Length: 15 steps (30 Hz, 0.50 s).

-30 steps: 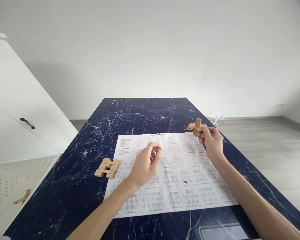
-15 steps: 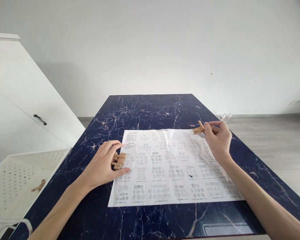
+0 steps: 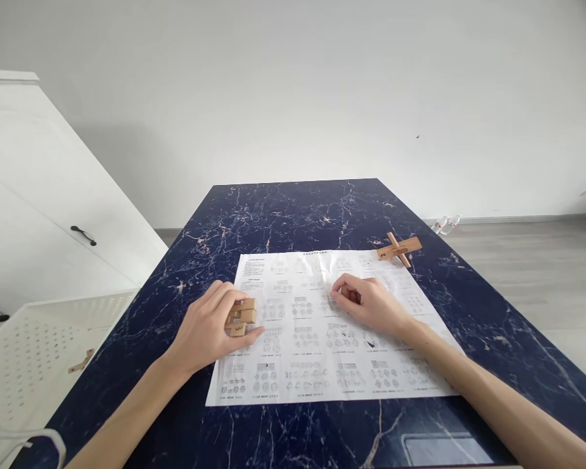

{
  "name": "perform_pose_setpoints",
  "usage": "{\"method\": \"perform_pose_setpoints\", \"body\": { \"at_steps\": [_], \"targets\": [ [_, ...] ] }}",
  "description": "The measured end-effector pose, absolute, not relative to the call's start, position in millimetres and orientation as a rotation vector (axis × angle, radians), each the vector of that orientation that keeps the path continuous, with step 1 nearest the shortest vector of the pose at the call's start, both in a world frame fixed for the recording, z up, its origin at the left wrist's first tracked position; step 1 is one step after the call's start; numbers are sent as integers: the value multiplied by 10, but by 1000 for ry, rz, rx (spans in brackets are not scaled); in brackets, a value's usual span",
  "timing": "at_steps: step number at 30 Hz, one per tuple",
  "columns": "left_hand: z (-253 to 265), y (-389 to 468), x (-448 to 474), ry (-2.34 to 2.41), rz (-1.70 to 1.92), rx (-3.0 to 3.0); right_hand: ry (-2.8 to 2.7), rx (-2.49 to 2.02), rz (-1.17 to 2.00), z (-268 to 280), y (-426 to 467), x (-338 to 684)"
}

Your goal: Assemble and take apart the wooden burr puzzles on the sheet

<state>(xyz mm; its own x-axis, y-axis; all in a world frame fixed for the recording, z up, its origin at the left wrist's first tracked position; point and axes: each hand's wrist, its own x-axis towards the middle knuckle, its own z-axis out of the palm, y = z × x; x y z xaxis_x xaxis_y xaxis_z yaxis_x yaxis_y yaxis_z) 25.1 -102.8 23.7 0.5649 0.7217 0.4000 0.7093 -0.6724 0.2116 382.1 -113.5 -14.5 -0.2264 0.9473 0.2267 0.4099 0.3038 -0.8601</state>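
Observation:
My left hand (image 3: 206,329) is curled around a small wooden block puzzle (image 3: 242,317), fingers behind it and thumb in front. The puzzle rests at the left side of a creased white instruction sheet (image 3: 297,352) printed with rows of small diagrams. Above the middle right of that sheet is my right hand (image 3: 368,303), its fingers curled in and nothing visible in them. At the sheet's far right corner lies a wooden cross (image 3: 410,245), made of a flat numbered piece and a rod across it.
The sheet lies on a dark blue marbled table (image 3: 293,215). Left of the table stand a white cabinet (image 3: 53,195) and a white perforated basket (image 3: 24,352) with a wooden piece (image 3: 81,361) in it. A white cable (image 3: 43,435) loops at the lower left.
My right hand has let go of the wooden cross at the sheet's corner and moved left and nearer. My left hand and the block puzzle have shifted slightly right.

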Motion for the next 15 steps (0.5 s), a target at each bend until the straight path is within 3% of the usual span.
{"method": "perform_pose_setpoints", "body": {
  "at_steps": [8,15],
  "targets": [
    [113,-927,1372,1056,761,2619,-1906,-1285,728,-168,-1113,3857],
    [-47,-884,1534,1096,650,2548,-1962,-1310,682,-122,-1108,3845]
  ]
}}
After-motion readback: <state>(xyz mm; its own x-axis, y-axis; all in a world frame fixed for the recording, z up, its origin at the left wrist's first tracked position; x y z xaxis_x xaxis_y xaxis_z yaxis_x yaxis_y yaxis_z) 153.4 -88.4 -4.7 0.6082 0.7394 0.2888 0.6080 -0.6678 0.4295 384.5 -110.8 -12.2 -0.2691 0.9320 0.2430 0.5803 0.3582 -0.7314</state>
